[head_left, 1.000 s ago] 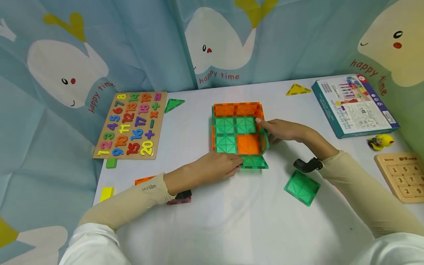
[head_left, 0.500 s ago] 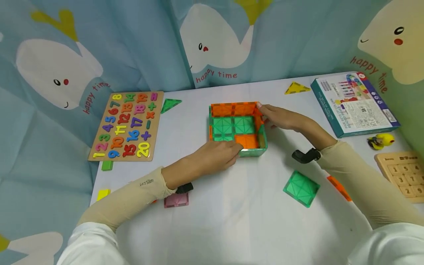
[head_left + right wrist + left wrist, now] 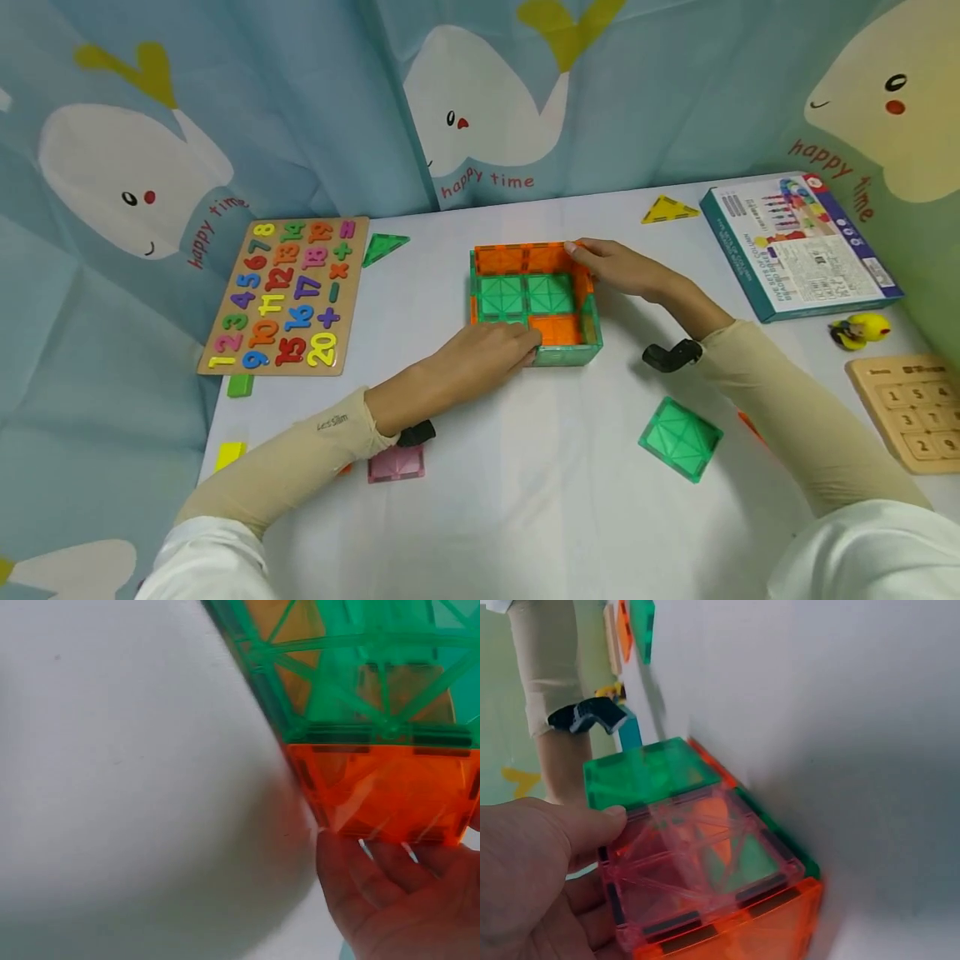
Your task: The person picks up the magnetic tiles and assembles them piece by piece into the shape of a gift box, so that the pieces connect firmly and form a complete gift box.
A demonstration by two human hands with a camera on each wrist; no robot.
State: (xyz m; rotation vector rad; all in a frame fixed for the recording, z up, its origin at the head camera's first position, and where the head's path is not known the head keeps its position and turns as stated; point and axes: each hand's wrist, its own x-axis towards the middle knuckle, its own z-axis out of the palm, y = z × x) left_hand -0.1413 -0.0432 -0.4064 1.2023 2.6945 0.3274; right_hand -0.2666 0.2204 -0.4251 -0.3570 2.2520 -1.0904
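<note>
Head view shows an open tile box (image 3: pixel 534 304) of green and orange magnetic squares standing mid-table. Left hand (image 3: pixel 491 354) presses its fingers against the near-left wall; right hand (image 3: pixel 618 267) curls round the far-right corner, holding the orange wall. Around it: a loose green tile (image 3: pixel 680 437) near right, a pink tile (image 3: pixel 396 463) near left by the sleeve, a number puzzle board (image 3: pixel 288 296) at left, a printed carton (image 3: pixel 798 246) far right. Nothing lies between the hands and the walls.
</note>
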